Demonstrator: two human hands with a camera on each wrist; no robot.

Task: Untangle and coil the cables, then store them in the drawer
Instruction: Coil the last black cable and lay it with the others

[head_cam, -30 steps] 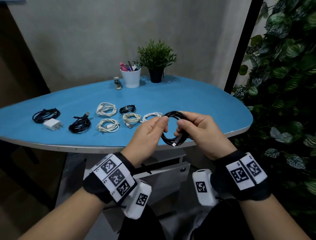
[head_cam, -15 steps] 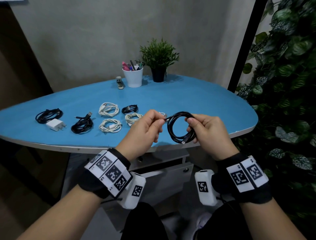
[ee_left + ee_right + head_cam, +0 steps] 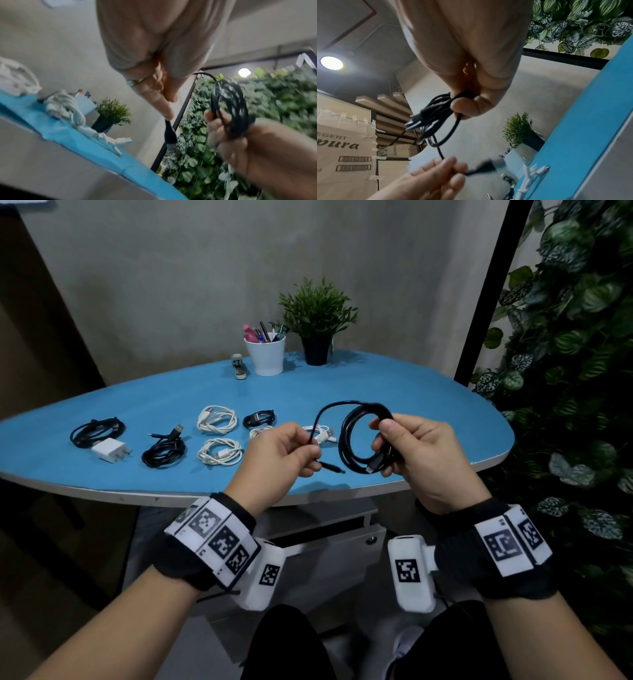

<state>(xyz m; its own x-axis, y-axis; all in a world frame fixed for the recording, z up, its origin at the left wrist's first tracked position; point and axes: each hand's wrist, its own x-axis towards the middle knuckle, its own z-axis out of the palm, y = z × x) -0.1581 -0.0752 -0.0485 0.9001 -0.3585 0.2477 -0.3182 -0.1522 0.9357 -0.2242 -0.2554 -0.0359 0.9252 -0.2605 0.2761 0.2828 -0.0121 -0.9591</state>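
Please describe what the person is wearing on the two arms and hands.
Each bare forearm carries a black wristband with white panels printed with black square codes. A white camera box, also coded, hangs inside each wrist. The left hand wears a ring with a pale stone. No sleeves.

- A grey plaster wall stands behind the blue oval tabletop.
- A wall of green foliage fills the right, edged by a black frame post.
- A round ceiling lamp glows.
- Taped cardboard boxes stand stacked beside wooden slats.
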